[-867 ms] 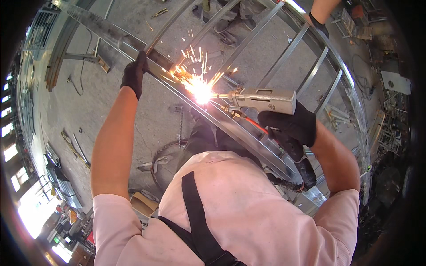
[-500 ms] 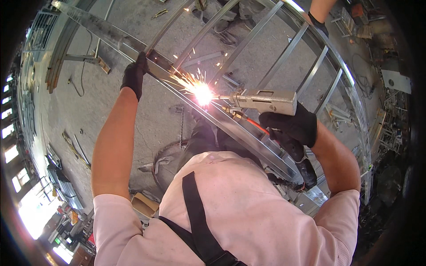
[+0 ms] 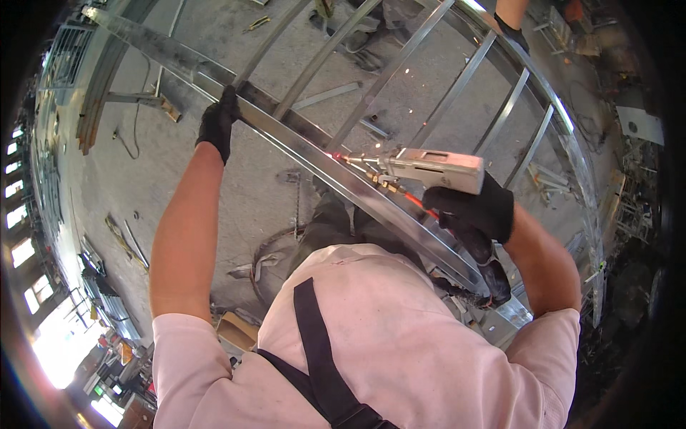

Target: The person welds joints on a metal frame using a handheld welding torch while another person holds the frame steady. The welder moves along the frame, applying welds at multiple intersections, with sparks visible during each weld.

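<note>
My right hand [image 3: 477,209], in a black glove, is wrapped round the handle of a boxy silver welding gun [image 3: 437,170]. A red hose [image 3: 419,203] and a thick black cable sleeve run from the gun. Its thin nozzle points left and meets a long, shiny metal rail [image 3: 389,209], where a small red spot glows. The rail lies slantwise in front of my body, as the near side of a barred metal frame [image 3: 325,63]. My left hand [image 3: 219,123], also in a black glove, is closed on the rail's edge, up and left of the nozzle.
Another person's gloved hand [image 3: 512,34] rests on the frame's curved far rim. Stacked metal bars [image 3: 93,107] stand at the left. Offcuts, cords and an open cardboard box [image 3: 237,330] lie on the concrete floor. Workshop clutter lines the right edge.
The bright flash and spray of sparks at the nozzle have died down to a red glow and a few stray sparks. Both hands keep nearly the same places.
</note>
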Demonstrator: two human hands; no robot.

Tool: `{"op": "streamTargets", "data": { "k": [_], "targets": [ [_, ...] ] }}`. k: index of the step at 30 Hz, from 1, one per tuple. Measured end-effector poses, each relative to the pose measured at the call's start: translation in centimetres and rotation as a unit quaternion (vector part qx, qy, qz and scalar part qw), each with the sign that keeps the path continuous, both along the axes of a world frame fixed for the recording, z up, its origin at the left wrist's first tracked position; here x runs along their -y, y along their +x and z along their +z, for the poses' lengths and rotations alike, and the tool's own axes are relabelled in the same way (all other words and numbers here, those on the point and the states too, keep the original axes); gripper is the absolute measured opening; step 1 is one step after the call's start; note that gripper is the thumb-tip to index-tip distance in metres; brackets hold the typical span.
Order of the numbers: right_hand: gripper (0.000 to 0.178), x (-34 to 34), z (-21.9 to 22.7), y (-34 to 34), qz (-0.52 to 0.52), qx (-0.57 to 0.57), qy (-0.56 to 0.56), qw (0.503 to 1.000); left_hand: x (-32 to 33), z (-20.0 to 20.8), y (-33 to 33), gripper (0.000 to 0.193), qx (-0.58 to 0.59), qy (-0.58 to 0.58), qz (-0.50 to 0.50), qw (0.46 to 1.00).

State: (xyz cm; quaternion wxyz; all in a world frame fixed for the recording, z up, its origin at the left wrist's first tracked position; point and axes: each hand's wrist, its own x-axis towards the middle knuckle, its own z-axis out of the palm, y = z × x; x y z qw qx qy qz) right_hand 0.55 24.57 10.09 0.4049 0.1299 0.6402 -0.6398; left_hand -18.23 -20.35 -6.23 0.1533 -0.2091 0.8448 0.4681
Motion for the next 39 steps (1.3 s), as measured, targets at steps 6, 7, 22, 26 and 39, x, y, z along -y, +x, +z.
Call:
{"op": "streamTargets", "data": {
  "k": [6,7,22,26,39],
  "targets": [
    [0.043,0.4,4.1,0.7,-0.089,0.004,0.064,0.994,1.4,0.3,-0.9,0.065,-0.011,0.061,0.053,0.997],
    [0.043,0.8,4.7,0.4,-0.092,-0.009,0.06,0.994,2.0,0.4,-1.5,0.066,-0.01,0.069,0.063,0.996],
    [0.044,8.3,-0.8,-9.4,-0.019,-0.048,-0.045,0.998,3.7,0.9,-3.8,0.074,0.068,0.049,0.066,0.994],
    [0.042,8.0,-1.5,-9.5,-0.011,-0.028,-0.057,0.998,3.5,1.3,-3.7,0.076,0.075,0.039,0.064,0.994],
    [0.048,8.5,-1.2,-9.8,-0.029,-0.02,-0.112,0.993,3.8,1.7,-3.7,0.076,0.09,0.032,0.036,0.995]
  ]
}}
